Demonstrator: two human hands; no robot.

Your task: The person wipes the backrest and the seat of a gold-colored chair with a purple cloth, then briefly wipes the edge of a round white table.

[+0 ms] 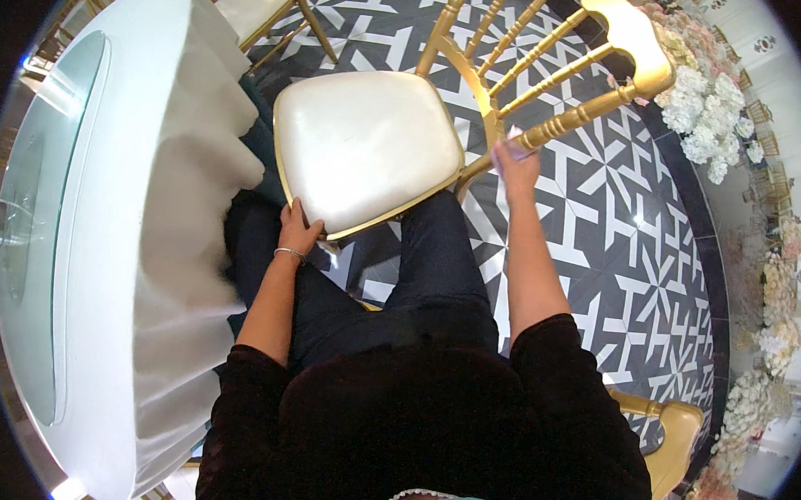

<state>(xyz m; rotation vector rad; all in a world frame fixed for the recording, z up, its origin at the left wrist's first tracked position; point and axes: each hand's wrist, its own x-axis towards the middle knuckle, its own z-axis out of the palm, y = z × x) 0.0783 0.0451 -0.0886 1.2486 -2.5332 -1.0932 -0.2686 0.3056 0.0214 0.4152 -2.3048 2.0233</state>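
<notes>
A gold spindle-back chair (622, 25) with a cream padded seat (373, 147) stands turned sideways before me, its back to the right. My left hand (297, 227) grips the near left corner of the seat, fingertips and thumb on the rim. At the chair's near back post, my right hand (520, 169) holds a pale lilac cloth (514, 145) against the gold frame. Part of the cloth is hidden by the fingers. My knees lie close to the seat's near edge.
A round table with a white tablecloth (170, 60) and a glass top (39, 239) stands close on my left. Another gold chair (257, 6) is beyond it, and one (673, 436) is behind me at right. Flower arrangements (710, 111) line the patterned floor's (608, 167) right edge.
</notes>
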